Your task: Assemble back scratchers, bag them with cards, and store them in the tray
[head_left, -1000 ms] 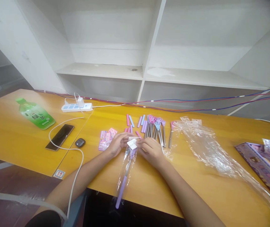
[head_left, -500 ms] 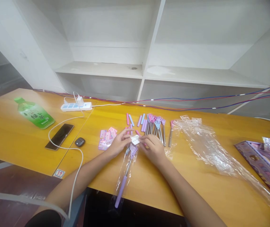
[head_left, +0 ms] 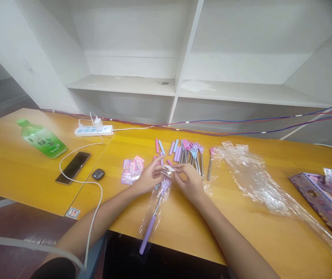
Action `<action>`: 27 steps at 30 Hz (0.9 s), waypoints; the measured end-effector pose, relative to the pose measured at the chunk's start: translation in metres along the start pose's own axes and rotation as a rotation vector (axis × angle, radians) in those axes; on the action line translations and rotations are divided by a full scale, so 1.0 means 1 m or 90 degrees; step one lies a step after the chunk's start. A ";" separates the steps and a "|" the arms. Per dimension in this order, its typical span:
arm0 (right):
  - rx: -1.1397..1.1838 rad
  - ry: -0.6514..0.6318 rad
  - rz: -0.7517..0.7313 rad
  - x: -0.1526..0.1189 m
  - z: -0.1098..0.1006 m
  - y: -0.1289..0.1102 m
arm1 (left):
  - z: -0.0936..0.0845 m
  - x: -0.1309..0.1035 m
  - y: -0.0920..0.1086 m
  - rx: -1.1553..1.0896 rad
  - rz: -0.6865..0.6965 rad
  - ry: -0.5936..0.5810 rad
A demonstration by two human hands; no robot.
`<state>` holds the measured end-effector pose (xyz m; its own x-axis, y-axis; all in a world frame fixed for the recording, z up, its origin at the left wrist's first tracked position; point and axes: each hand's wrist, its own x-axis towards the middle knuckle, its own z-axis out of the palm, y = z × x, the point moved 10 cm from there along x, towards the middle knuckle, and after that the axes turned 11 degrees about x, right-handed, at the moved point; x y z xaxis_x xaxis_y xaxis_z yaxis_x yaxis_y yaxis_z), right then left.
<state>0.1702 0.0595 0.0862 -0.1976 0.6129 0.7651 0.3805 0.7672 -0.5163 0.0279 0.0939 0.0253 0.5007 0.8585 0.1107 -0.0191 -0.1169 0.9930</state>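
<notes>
A purple hand-shaped scratcher (head_left: 147, 235) with a metal rod lies inside a clear plastic bag, its handle end over the table's front edge. My left hand (head_left: 150, 176) pinches the bag's top end from the left. From the right, my right hand (head_left: 189, 181) grips the same end, where a small white label (head_left: 169, 168) shows between the fingers. Behind my hands are several metal-rod scratchers (head_left: 193, 152) with pink, blue and purple heads, and loose coloured handle tubes (head_left: 172, 147). Pink cards (head_left: 128, 171) lie left of my left hand.
Clear plastic bags (head_left: 259, 182) spread across the right, near a purple box (head_left: 320, 205). On the left are a green bottle (head_left: 44, 140), a phone (head_left: 73, 167), a black case (head_left: 98, 174), a power strip (head_left: 94, 131) and a white cable. Shelves stand behind.
The white label has tilted and looks narrower. My left fingers have spread a little, and the bagged scratcher's handle end has shifted slightly left.
</notes>
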 end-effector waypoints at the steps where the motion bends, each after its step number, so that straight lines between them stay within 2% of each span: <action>1: 0.005 0.020 0.019 0.000 -0.003 0.003 | 0.001 0.000 0.000 0.002 0.003 -0.006; 6: 0.033 0.081 0.157 -0.003 -0.012 0.020 | 0.004 -0.001 -0.002 0.010 0.019 -0.003; 9: 0.036 0.097 0.207 -0.005 -0.014 0.027 | 0.002 -0.001 -0.002 0.015 0.033 0.013; 14: 0.055 0.110 0.241 -0.012 -0.012 0.037 | 0.003 -0.002 0.007 0.140 0.065 0.000; 17: 0.092 0.117 0.273 -0.017 -0.010 0.045 | 0.004 -0.003 0.009 0.165 0.059 0.000; 22: 0.104 0.122 0.307 -0.016 -0.011 0.046 | 0.003 -0.004 0.006 0.102 0.042 0.014; 27: 0.054 0.126 0.250 -0.007 -0.018 0.035 | 0.004 -0.003 0.002 0.058 0.019 0.008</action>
<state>0.2012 0.0782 0.0699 0.1263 0.8194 0.5592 0.3147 0.5015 -0.8059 0.0297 0.0895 0.0272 0.4908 0.8599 0.1405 0.0458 -0.1866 0.9814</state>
